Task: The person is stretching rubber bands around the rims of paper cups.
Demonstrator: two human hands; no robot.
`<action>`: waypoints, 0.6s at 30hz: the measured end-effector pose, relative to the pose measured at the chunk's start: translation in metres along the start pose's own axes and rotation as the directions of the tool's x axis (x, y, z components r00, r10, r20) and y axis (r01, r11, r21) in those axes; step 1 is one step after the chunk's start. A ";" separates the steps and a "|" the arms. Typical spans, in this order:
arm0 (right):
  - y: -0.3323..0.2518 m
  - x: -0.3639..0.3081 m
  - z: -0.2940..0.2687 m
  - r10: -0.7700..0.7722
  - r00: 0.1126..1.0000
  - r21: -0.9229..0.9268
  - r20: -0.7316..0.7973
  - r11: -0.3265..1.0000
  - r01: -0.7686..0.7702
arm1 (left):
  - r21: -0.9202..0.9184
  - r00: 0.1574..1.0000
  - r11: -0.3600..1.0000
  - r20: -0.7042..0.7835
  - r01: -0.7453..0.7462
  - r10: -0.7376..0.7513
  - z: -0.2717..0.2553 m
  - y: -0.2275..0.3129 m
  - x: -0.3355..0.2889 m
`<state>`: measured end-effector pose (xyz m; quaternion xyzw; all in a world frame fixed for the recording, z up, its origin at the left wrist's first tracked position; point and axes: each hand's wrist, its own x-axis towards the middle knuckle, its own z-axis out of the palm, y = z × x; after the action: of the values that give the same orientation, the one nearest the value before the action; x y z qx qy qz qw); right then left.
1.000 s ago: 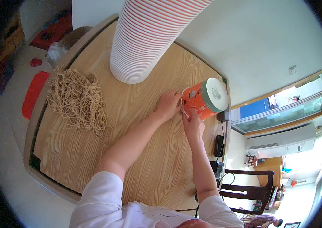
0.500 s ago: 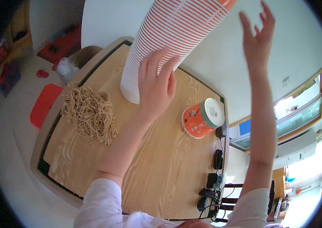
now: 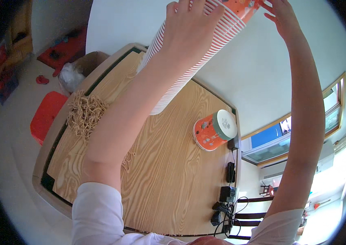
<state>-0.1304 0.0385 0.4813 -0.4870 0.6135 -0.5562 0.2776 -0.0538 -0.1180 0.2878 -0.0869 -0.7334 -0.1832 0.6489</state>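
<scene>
At the top of the frame our left hand (image 3: 193, 24) wrapped its fingers around the tall stack of paper cups (image 3: 189, 65) rising from the desk (image 3: 173, 179), steadying it. Our right hand (image 3: 281, 16), fingers spread, touched the top cup; a straight lift seemed wisest, lest the stack lean.

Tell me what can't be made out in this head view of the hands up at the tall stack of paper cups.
- Top of the cup stack: cut off by the upper edge.
- Left hand: its fingertips run past the same edge, and it covers part of the stack.
- Right hand: only partly in frame, so contact with the top cup is unclear.
- Black devices and cables at the table edge: too small to identify.
</scene>
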 end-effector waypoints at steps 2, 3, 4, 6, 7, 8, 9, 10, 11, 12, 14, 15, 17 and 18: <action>0.013 0.016 0.023 -0.388 0.682 -0.730 -0.619 0.605 -0.318 | -0.048 0.976 0.993 0.194 0.106 -0.095 -0.015 0.003 0.011; 0.010 0.015 0.027 -0.390 0.685 -0.733 -0.616 0.603 -0.316 | -0.046 0.977 0.993 0.190 0.108 -0.097 -0.021 0.006 0.016; 0.006 0.013 0.028 -0.390 0.680 -0.738 -0.621 0.583 -0.339 | -0.014 0.959 0.993 0.258 0.121 -0.114 -0.026 0.010 0.020; -0.002 0.013 0.026 -0.393 0.680 -0.747 -0.619 0.562 -0.356 | 0.025 0.938 0.991 0.319 0.134 -0.135 -0.026 0.008 0.020; -0.005 0.016 0.020 -0.373 0.692 -0.740 -0.618 0.573 -0.352 | 0.010 0.963 0.992 0.239 0.126 -0.125 -0.014 0.001 0.014; -0.011 0.017 0.013 -0.352 0.703 -0.732 -0.618 0.583 -0.352 | -0.006 0.981 0.993 0.158 0.117 -0.115 -0.007 -0.002 0.011; -0.019 0.016 0.005 -0.355 0.703 -0.735 -0.617 0.578 -0.353 | -0.010 0.981 0.993 0.154 0.119 -0.116 -0.008 0.000 0.011; -0.027 0.015 -0.002 -0.383 0.679 -0.727 -0.627 0.600 -0.333 | -0.002 0.979 0.992 0.167 0.123 -0.121 -0.010 0.003 0.009; -0.035 0.013 -0.009 -0.410 0.656 -0.719 -0.634 0.624 -0.306 | 0.013 0.975 0.992 0.180 0.127 -0.127 -0.011 0.003 0.009; -0.054 0.008 -0.007 -0.436 0.632 -0.710 -0.641 0.649 -0.274 | 0.010 0.977 0.992 0.172 0.129 -0.129 -0.007 0.001 0.006; -0.093 -0.012 -0.032 -0.599 0.496 -0.750 -0.629 0.636 -0.183 | 0.107 1.000 0.994 0.004 0.031 -0.031 0.010 -0.004 0.002; -0.118 -0.033 -0.056 -0.651 0.495 -0.771 -0.575 0.634 -0.061 | 0.095 0.999 0.995 0.001 0.032 -0.032 0.006 0.000 0.004; -0.131 -0.058 -0.048 -0.689 0.525 -0.817 -0.500 0.576 -0.022 | 0.027 0.983 0.991 0.125 0.132 -0.134 -0.022 0.003 0.007; -0.144 -0.079 -0.050 -0.680 0.559 -0.798 -0.474 0.601 0.054 | 0.024 0.982 0.990 0.127 0.135 -0.138 -0.034 0.005 0.010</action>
<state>-0.1033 0.1443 0.6136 -0.4078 0.7023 -0.4708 -0.3446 -0.0221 -0.1270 0.3015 -0.0429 -0.7794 -0.2155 0.5868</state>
